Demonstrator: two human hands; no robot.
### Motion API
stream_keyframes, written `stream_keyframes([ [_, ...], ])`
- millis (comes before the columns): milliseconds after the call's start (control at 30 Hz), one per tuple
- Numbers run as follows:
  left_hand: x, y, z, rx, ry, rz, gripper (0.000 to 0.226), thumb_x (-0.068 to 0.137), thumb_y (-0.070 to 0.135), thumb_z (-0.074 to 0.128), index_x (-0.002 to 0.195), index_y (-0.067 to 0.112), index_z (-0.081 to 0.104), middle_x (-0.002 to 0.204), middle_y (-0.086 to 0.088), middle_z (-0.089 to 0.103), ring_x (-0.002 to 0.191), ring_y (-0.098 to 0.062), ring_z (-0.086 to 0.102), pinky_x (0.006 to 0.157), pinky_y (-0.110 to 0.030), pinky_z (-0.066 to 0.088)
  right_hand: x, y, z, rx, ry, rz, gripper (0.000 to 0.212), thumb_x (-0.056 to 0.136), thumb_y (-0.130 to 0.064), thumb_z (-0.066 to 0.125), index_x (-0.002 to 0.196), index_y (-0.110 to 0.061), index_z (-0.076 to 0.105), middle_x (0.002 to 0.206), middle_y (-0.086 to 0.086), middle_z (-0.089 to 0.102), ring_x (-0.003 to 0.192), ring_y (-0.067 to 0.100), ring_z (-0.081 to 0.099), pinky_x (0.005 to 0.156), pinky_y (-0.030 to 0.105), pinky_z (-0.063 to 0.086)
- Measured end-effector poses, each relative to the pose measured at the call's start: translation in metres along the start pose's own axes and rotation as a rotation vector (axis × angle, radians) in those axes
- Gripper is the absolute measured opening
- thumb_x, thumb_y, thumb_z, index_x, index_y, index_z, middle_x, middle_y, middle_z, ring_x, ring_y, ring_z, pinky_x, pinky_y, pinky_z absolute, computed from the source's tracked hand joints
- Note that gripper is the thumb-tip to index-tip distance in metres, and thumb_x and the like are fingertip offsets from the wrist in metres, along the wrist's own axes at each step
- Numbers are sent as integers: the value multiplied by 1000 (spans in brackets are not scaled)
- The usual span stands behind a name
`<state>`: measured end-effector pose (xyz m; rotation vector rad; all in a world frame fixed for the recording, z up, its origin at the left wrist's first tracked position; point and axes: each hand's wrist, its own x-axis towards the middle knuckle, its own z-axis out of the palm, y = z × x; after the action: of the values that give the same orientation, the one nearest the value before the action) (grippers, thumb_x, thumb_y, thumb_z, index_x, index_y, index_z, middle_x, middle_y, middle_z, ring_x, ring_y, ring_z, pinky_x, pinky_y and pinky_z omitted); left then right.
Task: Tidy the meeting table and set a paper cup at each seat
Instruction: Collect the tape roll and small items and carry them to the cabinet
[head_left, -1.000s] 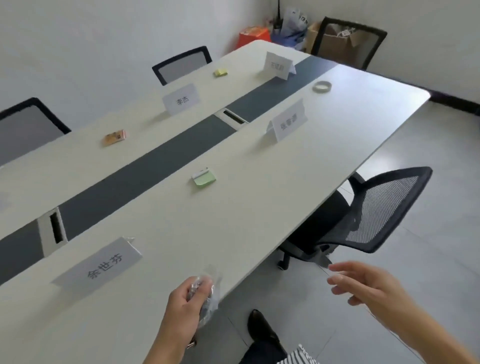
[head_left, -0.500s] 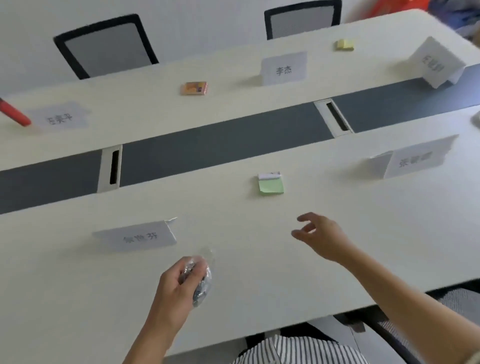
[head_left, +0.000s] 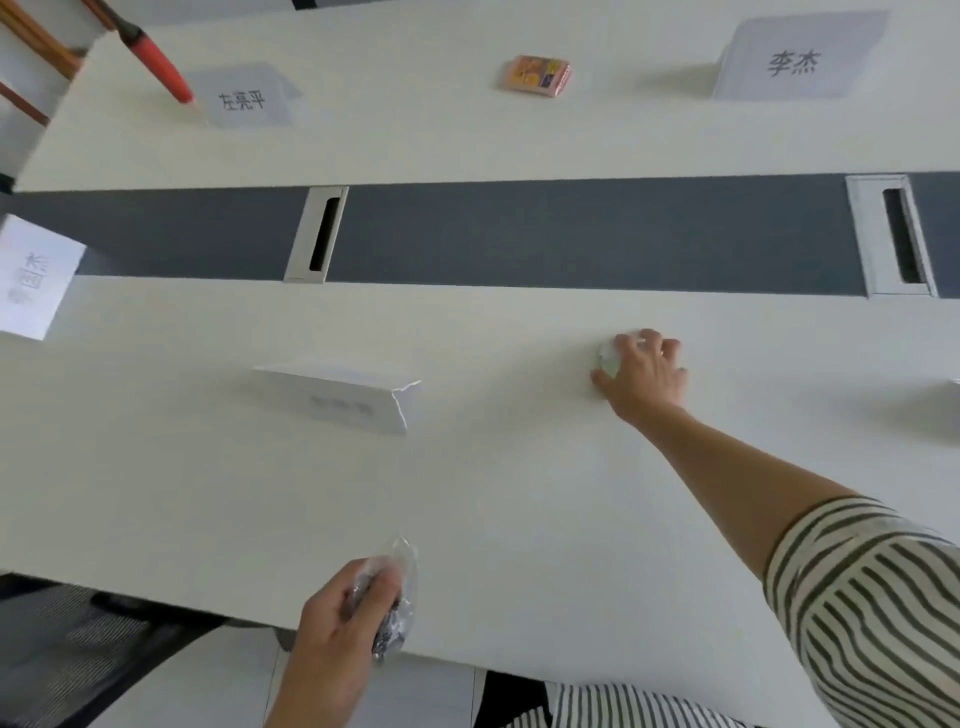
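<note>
White tabletop (head_left: 493, 483) fills the view, split by a dark grey strip. At its near edge the left hand (head_left: 337, 623) is closed around a crumpled clear wrapper (head_left: 397, 597). Beyond that fist stands a folded name card (head_left: 337, 397). To the card's right, the right hand (head_left: 641, 371) lies outstretched, fingers curled over a pale green note pad (head_left: 607, 358), mostly hidden beneath them. Far past that hand, across the strip, lies an orange packet (head_left: 537, 77) between two more name cards. No paper cup shows.

The right hand (head_left: 641, 371) is stretched far forward, fingers curled downward; the left hand (head_left: 343, 618) is clenched close to the body.
</note>
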<state>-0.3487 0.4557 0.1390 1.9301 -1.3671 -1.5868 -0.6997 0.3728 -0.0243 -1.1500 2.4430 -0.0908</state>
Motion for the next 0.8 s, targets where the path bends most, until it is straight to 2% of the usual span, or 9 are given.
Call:
stream_keyframes([
  [67, 0, -3, -1, -10, -7, -7, 23, 89, 27, 61, 83, 7, 70, 61, -11, 51, 54, -18, 44, 53, -29, 36, -4, -2, -4, 85, -31, 24, 56, 76, -45, 66, 127, -26, 52, 138, 3, 41, 127, 28, 34, 90, 42, 44],
  [133, 0, -1, -5, -27, -31, 14, 23, 86, 36, 65, 79, 15, 72, 61, -11, 49, 55, -19, 42, 57, -32, 34, -12, -3, -15, 286, -43, 101, 53, 71, -42, 67, 121, -28, 54, 128, 1, 48, 118, 26, 46, 86, 39, 49],
  [200, 2, 2, -10, -37, -57, 52, 36, 77, 51, 70, 83, 16, 72, 63, -11, 49, 58, -19, 42, 60, -34, 34, -25, -5, -30, 655, -64, 194, 44, 73, -35, 64, 114, -23, 54, 109, 3, 56, 90, 23, 60, 73, 35, 52],
  [267, 3, 5, -15, -65, -61, 58, 33, 79, 48, 69, 85, 15, 71, 67, -11, 52, 62, -20, 45, 63, -36, 39, -44, -4, -45, 1015, -140, 244, 37, 80, -23, 59, 115, -12, 53, 95, 6, 57, 71, 23, 59, 63, 33, 46],
  [367, 4, 10, -21, -74, -82, 91, 13, 90, 26, 64, 83, 18, 72, 70, -9, 53, 67, -20, 48, 67, -36, 41, -83, 1, -67, 1301, -284, 227, 32, 82, -21, 49, 112, -14, 56, 113, 8, 56, 94, 27, 65, 72, 37, 46],
  [433, 2, 13, -26, -51, -112, 138, 15, 91, 25, 62, 82, 17, 71, 70, -8, 52, 66, -19, 47, 67, -35, 40, -113, 7, -78, 1568, -371, 254, 36, 76, -24, 44, 108, -17, 60, 127, 9, 54, 109, 33, 63, 83, 47, 49],
  [533, -2, 15, -33, -40, -164, 200, 16, 92, 24, 61, 83, 16, 71, 68, -6, 54, 65, -18, 49, 67, -36, 42, -163, 14, -91, 1876, -454, 280, 30, 81, -32, 48, 100, -14, 63, 128, 16, 59, 118, 38, 60, 97, 62, 44],
  [667, -5, 12, -33, 10, -236, 289, 11, 90, 29, 65, 86, 24, 73, 71, 1, 64, 67, -15, 56, 72, -36, 47, -235, 20, -97, 1876, -491, 202, 21, 86, -37, 56, 76, -19, 58, 122, 13, 65, 105, 35, 61, 93, 52, 48],
  [800, -18, 6, -22, 63, -351, 355, 36, 76, 46, 61, 87, 12, 68, 69, -1, 55, 63, -16, 47, 66, -32, 38, -316, 34, -86, 1592, -242, 280, 14, 84, -29, 61, 84, -15, 61, 116, 9, 72, 88, 30, 64, 78, 43, 52],
])
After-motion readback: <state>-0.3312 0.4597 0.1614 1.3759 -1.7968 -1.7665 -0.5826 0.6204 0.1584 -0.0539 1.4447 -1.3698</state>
